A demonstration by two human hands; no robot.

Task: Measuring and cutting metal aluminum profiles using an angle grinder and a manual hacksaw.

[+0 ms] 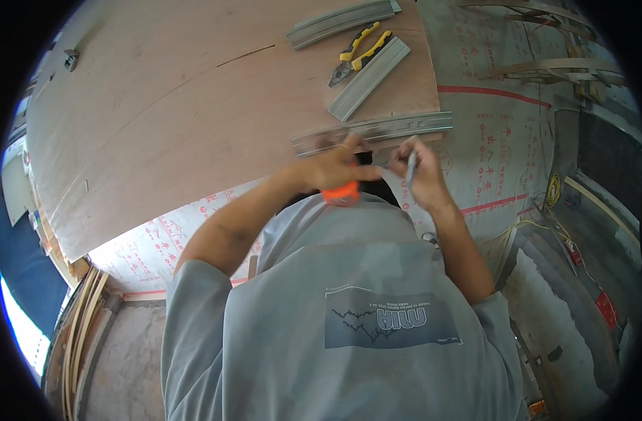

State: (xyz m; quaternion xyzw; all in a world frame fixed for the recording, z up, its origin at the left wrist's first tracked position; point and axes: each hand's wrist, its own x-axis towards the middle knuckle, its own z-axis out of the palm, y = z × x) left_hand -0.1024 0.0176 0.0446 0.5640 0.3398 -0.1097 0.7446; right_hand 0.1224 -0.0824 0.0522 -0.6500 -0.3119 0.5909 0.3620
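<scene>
At your 12 o'clock, the bright-orange object (pixel 342 194) is blurred and partly covered. At your 1 o'clock, you hold the slim grey pen-like tool (pixel 411 168), aligned roughly 12-to-6. Beyond both, the silvery metal rail (pixel 420 125) lies roughly 9-to-3.

Red-printed pale sheeting (pixel 488 158), brownish-grey floor (pixel 128 358), bright light (pixel 19 323) at left

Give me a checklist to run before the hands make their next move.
1. Right hand gripping the grey pen-like stick: ok.
2. Left hand firmly gripping the orange object: cannot tell, blurred.
3. Rail nearest the hands wholly on the board: not ok, right end juts past the edge.
4. Pliers out of both hands: ok, lying on the board.
5. Pliers apart from the angled rail: cannot tell, one handle lies right alongside.
</scene>
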